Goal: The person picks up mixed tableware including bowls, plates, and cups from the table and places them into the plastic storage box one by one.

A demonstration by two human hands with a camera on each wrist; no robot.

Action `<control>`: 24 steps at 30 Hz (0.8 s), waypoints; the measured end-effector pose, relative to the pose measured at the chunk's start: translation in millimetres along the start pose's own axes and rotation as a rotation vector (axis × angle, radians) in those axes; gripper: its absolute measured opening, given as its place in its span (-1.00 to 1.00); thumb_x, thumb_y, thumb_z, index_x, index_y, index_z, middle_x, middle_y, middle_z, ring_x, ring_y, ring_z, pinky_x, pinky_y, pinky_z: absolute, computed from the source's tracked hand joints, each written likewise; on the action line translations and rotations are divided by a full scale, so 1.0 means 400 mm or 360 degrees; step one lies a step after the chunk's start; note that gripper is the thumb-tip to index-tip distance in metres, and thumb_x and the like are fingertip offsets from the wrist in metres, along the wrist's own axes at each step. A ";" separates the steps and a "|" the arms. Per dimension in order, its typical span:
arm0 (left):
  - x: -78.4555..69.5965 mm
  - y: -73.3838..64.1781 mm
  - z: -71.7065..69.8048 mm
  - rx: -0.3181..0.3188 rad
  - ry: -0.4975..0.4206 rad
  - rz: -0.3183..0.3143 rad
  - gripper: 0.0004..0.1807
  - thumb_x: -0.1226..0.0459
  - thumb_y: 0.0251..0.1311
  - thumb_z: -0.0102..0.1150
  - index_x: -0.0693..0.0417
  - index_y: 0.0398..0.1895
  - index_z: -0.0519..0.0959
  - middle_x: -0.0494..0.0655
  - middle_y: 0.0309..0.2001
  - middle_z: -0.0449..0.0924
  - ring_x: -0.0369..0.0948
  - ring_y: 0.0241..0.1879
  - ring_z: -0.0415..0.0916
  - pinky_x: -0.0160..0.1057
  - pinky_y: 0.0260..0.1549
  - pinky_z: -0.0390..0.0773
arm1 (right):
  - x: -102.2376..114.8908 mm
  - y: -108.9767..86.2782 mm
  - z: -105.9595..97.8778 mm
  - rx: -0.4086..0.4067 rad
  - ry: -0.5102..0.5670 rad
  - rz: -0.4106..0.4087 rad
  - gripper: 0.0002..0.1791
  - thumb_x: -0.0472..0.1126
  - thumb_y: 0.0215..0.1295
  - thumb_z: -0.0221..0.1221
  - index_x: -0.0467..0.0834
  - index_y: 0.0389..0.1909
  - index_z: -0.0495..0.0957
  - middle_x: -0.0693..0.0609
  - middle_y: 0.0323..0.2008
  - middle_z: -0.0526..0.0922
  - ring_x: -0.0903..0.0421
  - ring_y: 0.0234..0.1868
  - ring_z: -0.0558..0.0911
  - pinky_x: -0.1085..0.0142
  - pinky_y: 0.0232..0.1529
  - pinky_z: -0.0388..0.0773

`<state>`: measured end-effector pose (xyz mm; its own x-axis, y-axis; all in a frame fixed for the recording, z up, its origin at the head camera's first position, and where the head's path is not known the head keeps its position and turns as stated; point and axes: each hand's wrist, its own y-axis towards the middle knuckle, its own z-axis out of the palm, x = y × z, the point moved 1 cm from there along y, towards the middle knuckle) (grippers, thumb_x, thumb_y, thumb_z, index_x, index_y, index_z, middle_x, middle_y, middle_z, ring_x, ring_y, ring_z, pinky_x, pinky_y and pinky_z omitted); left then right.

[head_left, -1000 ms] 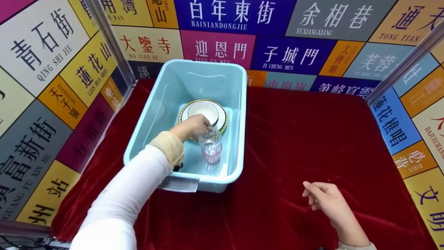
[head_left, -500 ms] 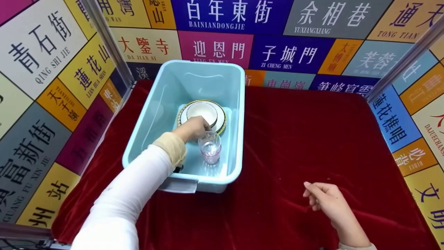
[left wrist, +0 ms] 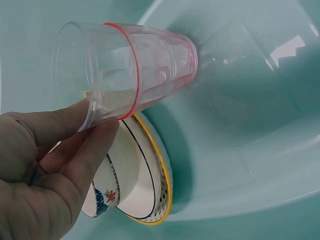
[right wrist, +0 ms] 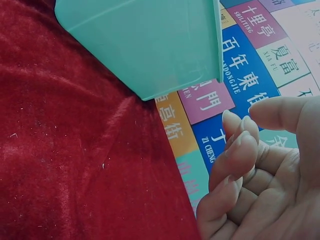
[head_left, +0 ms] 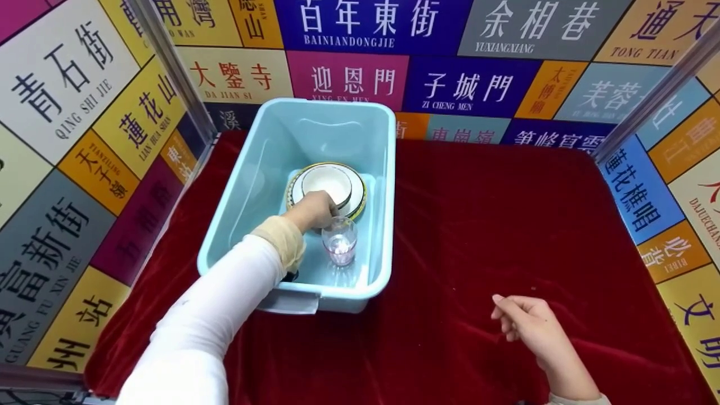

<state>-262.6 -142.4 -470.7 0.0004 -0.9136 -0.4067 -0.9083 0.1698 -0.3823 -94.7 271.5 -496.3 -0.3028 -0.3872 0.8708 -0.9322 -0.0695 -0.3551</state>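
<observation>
Inside the light blue tub (head_left: 388,225), my left hand (head_left: 315,209) pinches the rim of a clear plastic cup (left wrist: 75,65) between thumb and fingers. The clear cup sits partly inside a pink-tinted cup (left wrist: 165,62) whose red rim rings it. That lower cup stands on the tub floor toward the near side. Behind my hand, a white bowl (head_left: 327,181) rests on a yellow-rimmed plate (head_left: 363,202); my hand covers part of both in the head view. My right hand (head_left: 529,320) is above the red cloth at lower right, fingers loosely curled and holding nothing.
The tub stands left of centre on a dark red velvet cloth (head_left: 478,225). Panels with coloured street-name signs (head_left: 349,79) enclose the table at the back and sides, with metal posts (head_left: 185,73) at the corners.
My left hand has lowered the clear cup deeper into the pink-tinted cup, so their rims are closer together. The right hand has stayed in place.
</observation>
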 end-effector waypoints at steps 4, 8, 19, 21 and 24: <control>0.003 -0.005 -0.001 -0.0048 0.0059 0.0028 -0.74 0.48 -0.02 0.32 0.15 -0.22 0.79 0.06 -0.16 0.78 -0.11 -0.26 0.60 -0.26 -0.22 0.73 | -0.005 0.002 0.004 0.0004 -0.0003 -0.0008 -0.57 0.00 0.51 0.11 -0.24 -0.45 0.61 0.09 -0.67 0.47 0.19 -0.62 0.48 0.30 -0.51 0.63; 0.006 -0.002 0.001 -0.0065 0.0083 0.0004 -0.79 0.46 -0.03 0.36 0.18 -0.26 0.77 0.07 -0.16 0.78 -0.06 -0.20 0.66 -0.24 -0.15 0.73 | -0.007 0.004 0.008 0.0024 0.0008 -0.0024 -0.56 0.01 0.51 0.12 -0.26 -0.43 0.61 0.08 -0.67 0.48 0.18 -0.61 0.48 0.31 -0.51 0.62; 0.010 0.006 0.008 -0.0060 0.0040 -0.0082 -0.82 0.40 0.03 0.44 0.17 -0.24 0.75 0.08 -0.13 0.76 -0.05 -0.16 0.66 -0.25 -0.16 0.72 | -0.008 0.024 0.019 0.0076 0.0012 -0.0048 -0.59 -0.01 0.52 0.10 -0.23 -0.42 0.61 0.07 -0.65 0.47 0.18 -0.62 0.48 0.28 -0.50 0.64; 0.011 0.007 0.008 -0.0070 0.0035 -0.0088 -0.83 0.39 0.03 0.45 0.17 -0.26 0.74 0.08 -0.13 0.75 -0.06 -0.17 0.65 -0.23 -0.15 0.71 | -0.007 0.029 0.023 0.0086 -0.0001 -0.0056 -0.60 -0.01 0.52 0.10 -0.25 -0.39 0.61 0.06 -0.64 0.48 0.17 -0.61 0.48 0.26 -0.49 0.65; 0.013 0.008 0.008 -0.0063 -0.0005 -0.0103 -0.82 0.35 0.04 0.47 0.17 -0.26 0.74 0.06 -0.16 0.74 -0.09 -0.22 0.60 -0.23 -0.17 0.69 | -0.002 0.035 0.030 0.0088 -0.0050 -0.0063 -0.61 -0.01 0.51 0.12 -0.26 -0.34 0.62 0.05 -0.62 0.49 0.16 -0.60 0.49 0.26 -0.48 0.65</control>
<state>-264.2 -145.3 -476.7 0.0608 -0.9210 -0.3848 -0.9220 0.0958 -0.3750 -105.0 260.0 -506.0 -0.2588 -0.4118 0.8738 -0.9308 -0.1356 -0.3396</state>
